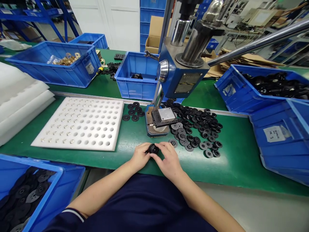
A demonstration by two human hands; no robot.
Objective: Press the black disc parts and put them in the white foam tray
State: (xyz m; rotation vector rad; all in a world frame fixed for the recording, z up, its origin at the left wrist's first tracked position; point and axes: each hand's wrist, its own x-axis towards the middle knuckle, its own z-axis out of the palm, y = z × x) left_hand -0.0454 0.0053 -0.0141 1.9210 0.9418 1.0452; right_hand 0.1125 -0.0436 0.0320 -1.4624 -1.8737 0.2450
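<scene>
A black round part [154,148] sits between the two hands: the left hand [140,156] pinches its left side, and the right hand [169,160] has thumb and fingers closed on its right. Just beyond the grip stands the base [151,129] of a blue press [180,77]. Beyond and right of the grip lies a heap of black discs [182,135]; beyond and left, a smaller disc cluster [131,112], then a white foam tray [96,147] farther left, its holes partly filled.

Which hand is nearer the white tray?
Left. The left hand is to the right of the white tray; the right hand is farther right, across the black part.
</scene>
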